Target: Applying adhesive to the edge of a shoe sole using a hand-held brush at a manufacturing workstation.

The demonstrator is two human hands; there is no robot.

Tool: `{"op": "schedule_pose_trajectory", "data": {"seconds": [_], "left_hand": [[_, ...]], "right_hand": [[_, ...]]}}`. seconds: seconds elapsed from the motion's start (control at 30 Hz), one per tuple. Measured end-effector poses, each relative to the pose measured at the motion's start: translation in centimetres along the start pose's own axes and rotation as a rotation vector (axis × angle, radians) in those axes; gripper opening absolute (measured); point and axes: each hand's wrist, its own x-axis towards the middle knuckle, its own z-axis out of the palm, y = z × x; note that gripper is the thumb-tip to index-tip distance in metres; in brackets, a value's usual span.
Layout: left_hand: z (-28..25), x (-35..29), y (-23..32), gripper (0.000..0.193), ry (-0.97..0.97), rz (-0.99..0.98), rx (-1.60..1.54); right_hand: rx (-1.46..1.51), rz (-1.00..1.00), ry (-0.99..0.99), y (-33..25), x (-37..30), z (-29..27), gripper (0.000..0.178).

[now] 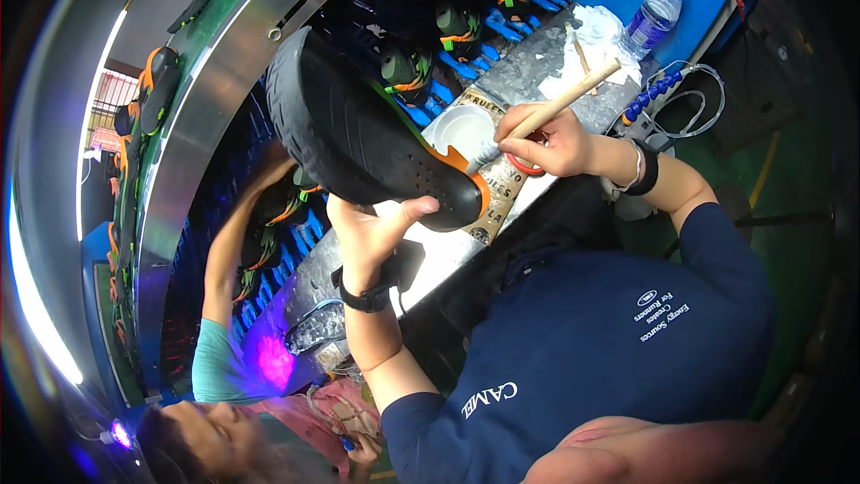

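My left hand [372, 231] grips a black shoe [363, 130] from below, its thumb near the heel end. The shoe is tilted with its dark sole toward me and its toe end up to the left; orange trim shows at the heel. In my right hand [555, 139] is a brush [566, 100] with a pale wooden handle, held in a pinch. Its bristles touch or nearly touch the orange heel edge; I cannot tell which. Just behind the heel stands a white bowl [466, 130]. A red ring-shaped thing [524, 164] lies under my right hand, partly hidden.
Several shoes [455, 27] sit on a rack with blue supports [506, 29] beyond the metal bench [537, 58]. White crumpled paper [591, 40], a plastic bottle [656, 18] and a blue jointed hose [652, 94] are at the right. Another person's arm [224, 264] reaches in at left.
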Motion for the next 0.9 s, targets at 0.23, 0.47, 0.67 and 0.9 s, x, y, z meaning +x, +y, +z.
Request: {"op": "schedule_pose_trajectory", "data": {"seconds": [0.23,0.47,0.67,0.9], "left_hand": [[0.4,0.4,-1.0,0.054,0.034,-0.085,-0.187],[0.4,0.6,-1.4,0.053,-0.008,-0.126,-0.283],[0.5,0.5,-1.5,0.054,0.011,-0.158,-0.312],[1.1,0.3,-2.2,0.056,-0.012,-0.238,-0.356]], "right_hand": [[-0.092,-0.219,0.018,-1.1,0.6,-0.1,0.008],[-0.101,-0.216,0.006,-0.2,1.1,0.1,0.007],[-0.067,-0.226,-0.036,-1.2,0.6,0.3,0.007],[-0.178,-0.387,0.011,-0.9,2.2,0.6,0.007]]}}
